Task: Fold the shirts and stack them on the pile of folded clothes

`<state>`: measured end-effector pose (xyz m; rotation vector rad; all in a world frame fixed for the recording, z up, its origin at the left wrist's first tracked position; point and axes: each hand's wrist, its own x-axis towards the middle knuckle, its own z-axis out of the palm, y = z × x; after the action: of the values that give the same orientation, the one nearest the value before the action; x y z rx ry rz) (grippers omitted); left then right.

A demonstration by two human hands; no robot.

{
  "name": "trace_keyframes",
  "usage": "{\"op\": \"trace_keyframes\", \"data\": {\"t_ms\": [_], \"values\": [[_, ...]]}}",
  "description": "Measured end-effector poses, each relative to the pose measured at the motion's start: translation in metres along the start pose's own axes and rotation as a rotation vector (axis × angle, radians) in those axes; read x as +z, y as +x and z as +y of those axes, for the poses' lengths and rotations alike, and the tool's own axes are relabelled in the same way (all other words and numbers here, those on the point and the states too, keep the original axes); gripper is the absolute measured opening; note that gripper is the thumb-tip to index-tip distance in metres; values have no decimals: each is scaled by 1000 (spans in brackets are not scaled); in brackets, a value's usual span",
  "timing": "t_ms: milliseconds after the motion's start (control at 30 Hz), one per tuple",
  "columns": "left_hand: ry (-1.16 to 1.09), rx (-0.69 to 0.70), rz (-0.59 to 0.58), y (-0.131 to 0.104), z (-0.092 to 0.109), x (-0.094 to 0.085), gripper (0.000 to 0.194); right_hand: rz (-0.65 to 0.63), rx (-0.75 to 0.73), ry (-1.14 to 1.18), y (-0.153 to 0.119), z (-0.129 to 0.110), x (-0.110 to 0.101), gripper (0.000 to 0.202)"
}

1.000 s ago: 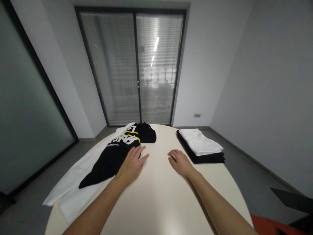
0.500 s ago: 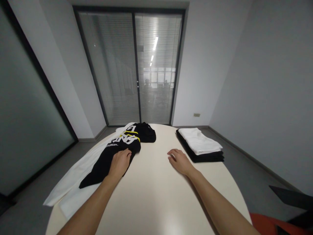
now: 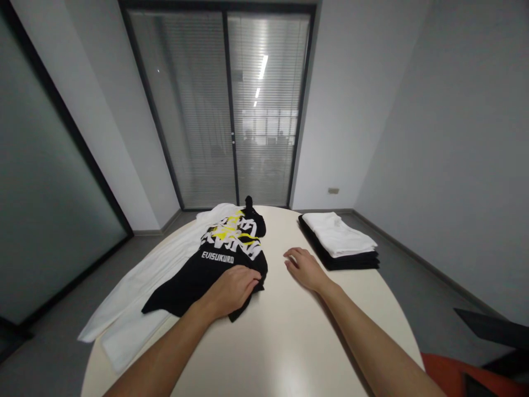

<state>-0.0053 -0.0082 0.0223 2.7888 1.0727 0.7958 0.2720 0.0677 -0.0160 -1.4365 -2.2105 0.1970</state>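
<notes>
A black T-shirt (image 3: 182, 286) with white and yellow lettering lies partly spread on the left of the round table. My left hand (image 3: 235, 286) is closed on its right edge, fingers pinching the cloth. Beneath and beyond the T-shirt, white garments (image 3: 136, 281) stretch along the table's left side. At the far end, dark cloth (image 3: 257, 220) bunches up beside the print. My right hand (image 3: 305, 268) is open at the table's middle right, fingers loosely bent and holding nothing. Just right of it sits a folded white garment (image 3: 341, 236) on top of folded black garments (image 3: 351, 264).
The round cream table (image 3: 281, 342) extends toward me between my arms. A red and black chair (image 3: 454, 375) stands at the lower right. Beyond the table are a glass door with blinds (image 3: 264, 165) and a pale wall (image 3: 343, 121).
My left hand has moved right, drawing the black T-shirt with it; more of the lettering now shows and the shirt lies further over the table. My right hand has stayed nearly in place.
</notes>
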Motion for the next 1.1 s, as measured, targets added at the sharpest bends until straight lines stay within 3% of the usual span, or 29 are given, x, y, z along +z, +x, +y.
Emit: {"op": "trace_keyframes", "data": {"t_ms": [67,133,200,267,367,467,633,767,933,1100], "values": [[20,-18,-61,3,7,0,22,1,2,1,0,0,0,24],[113,-129,26,3,3,-1,24,-2,4,7,-1,-1,-1,24],[273,-333,175,-1,-11,-2,34,-8,0,14,-1,-2,-2,24],[421,-571,239,-9,-33,-3,43,-14,-8,16,-1,-2,-3,24],[474,-808,186,-23,-63,-5,46,-15,-12,11,0,-1,-3,24],[406,-837,129,-28,-79,-3,42,-10,-15,10,0,1,-1,23],[325,-687,166,-20,-71,5,41,-13,-16,9,0,2,0,24],[297,-363,187,-10,-43,8,43,-7,-10,15,0,1,0,24],[192,105,-85,0,6,10,42,50,18,67,1,-9,-4,27],[138,229,-188,4,27,11,39,77,-190,155,0,-28,-10,43]]}}
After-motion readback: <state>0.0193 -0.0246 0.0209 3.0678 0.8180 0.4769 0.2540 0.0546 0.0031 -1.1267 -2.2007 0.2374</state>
